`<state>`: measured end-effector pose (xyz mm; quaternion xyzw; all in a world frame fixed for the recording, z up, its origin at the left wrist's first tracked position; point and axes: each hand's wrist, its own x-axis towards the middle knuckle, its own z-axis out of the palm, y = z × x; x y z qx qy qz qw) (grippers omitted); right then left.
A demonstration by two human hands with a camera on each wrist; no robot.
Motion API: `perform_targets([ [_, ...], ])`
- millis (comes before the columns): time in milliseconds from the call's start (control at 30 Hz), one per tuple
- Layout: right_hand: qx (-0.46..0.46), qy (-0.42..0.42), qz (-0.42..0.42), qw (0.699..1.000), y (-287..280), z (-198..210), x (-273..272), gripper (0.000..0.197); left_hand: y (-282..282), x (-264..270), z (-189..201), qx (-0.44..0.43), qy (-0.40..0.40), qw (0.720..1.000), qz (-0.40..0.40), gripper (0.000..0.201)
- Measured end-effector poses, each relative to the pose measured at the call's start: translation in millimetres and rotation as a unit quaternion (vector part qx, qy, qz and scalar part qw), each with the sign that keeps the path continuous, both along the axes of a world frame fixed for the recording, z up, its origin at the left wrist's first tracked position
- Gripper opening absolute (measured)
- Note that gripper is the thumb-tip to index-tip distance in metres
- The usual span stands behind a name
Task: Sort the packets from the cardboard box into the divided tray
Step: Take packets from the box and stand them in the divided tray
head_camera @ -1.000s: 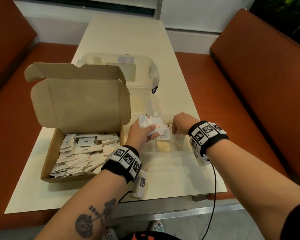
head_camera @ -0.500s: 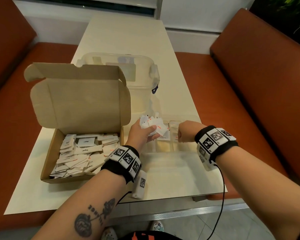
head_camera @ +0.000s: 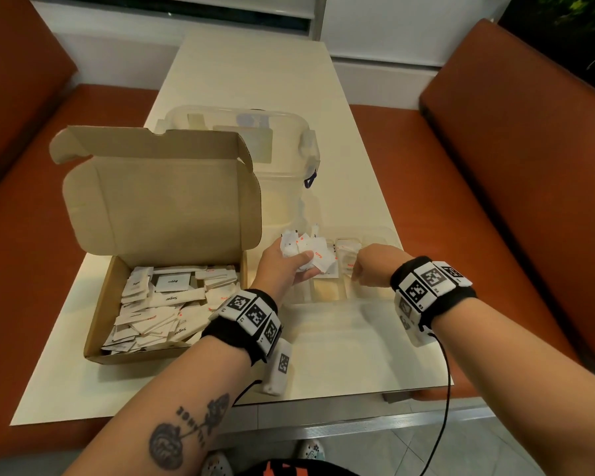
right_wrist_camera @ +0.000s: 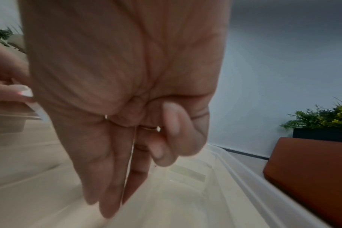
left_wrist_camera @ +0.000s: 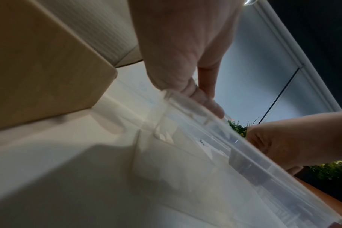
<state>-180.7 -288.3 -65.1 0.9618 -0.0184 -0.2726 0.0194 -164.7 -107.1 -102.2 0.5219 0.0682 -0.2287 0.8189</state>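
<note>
My left hand (head_camera: 282,266) grips a bunch of packets (head_camera: 306,250) over the divided tray (head_camera: 375,297); right hand (head_camera: 375,266) grip empty, fingers loose over a right compartment.

The open brown cardboard box (head_camera: 158,201) has a matt, slightly fibrous surface; in the left wrist view its lid (left_wrist_camera: 100,26) shows fine corrugated ribs. The small white packets (head_camera: 158,304) inside it look like matt paper with printed words, and the bunch of white packets (head_camera: 306,252) in the left hand (head_camera: 282,266) is crumpled paper too. The clear divided tray (left_wrist_camera: 215,123) is smooth, glossy transparent plastic. The lidded clear storage container (head_camera: 272,149) behind it is the same kind of translucent plastic. The cream table top (head_camera: 255,73) is smooth, with a soft shine. The orange-brown bench seats (head_camera: 495,166) look like smooth leather-like upholstery. The black wristbands (head_camera: 231,334) seem to be cloth.
</note>
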Motion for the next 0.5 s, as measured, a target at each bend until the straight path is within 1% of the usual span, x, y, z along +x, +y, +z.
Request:
perform_targets([
  [267, 0.039, -0.012, 0.021, 0.999, -7.5, -3.9, -2.8, 0.031, 0.0, 1.7, 0.2, -0.003, 0.003, 1.0, -0.006, 0.031],
  [367, 0.07, -0.071, -0.013, 0.995, -12.9, -2.8, -0.4, 0.022, -0.2, 2.3, 0.5, 0.001, 0.006, 1.0, -0.007, 0.031],
  [500, 0.067, -0.152, -0.057, 0.984, -19.3, 1.2, 2.4, 0.017, -0.4, 3.4, -0.7, 0.008, 0.012, 1.0, -0.004, 0.032],
])
